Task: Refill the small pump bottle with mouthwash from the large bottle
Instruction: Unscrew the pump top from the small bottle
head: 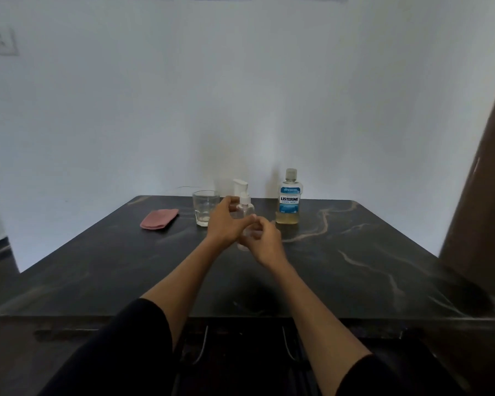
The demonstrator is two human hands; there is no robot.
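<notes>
The small clear pump bottle stands upright on the dark marble table, its white pump head on top. My left hand curls around it from the left, thumb up near the pump. My right hand grips its lower body from the right, hiding most of it. The large mouthwash bottle stands capped to the right, apart from both hands, with a shallow layer of yellowish liquid at its bottom.
An empty glass tumbler stands just left of my left hand. A folded pink cloth lies further left. A white object stands behind the pump bottle near the wall. A brown panel rises at the right edge.
</notes>
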